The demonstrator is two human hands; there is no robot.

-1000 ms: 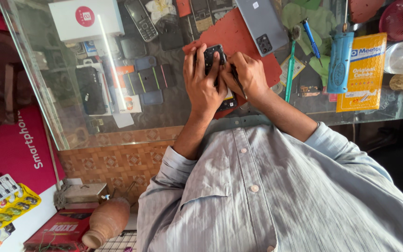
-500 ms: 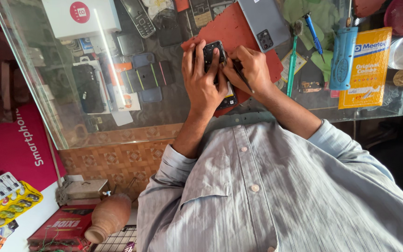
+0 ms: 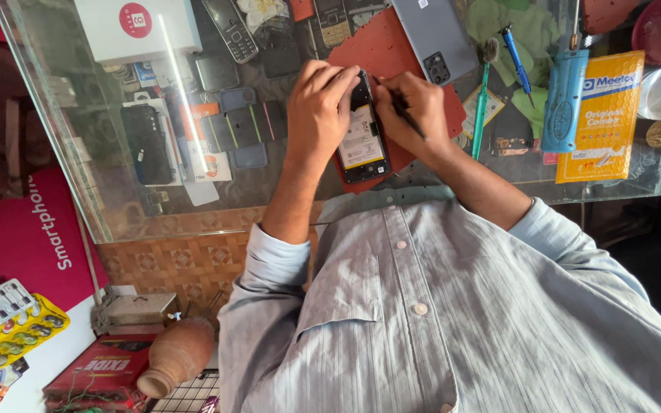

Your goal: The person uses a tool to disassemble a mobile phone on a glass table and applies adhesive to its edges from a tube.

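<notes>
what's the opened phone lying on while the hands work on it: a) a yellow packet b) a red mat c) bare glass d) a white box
b: the opened phone, its back off and battery showing, lies on the red mat on the glass counter, with the left hand gripping its side and the right hand holding a thin dark tool at its upper edge.

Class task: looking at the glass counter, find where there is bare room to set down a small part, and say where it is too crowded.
Free: the red mat above the opened phone, beside the grey phone; and the glass counter left of the left hand. Crowded: right of the right hand, among green brush, blue tool and yellow packet.
</notes>
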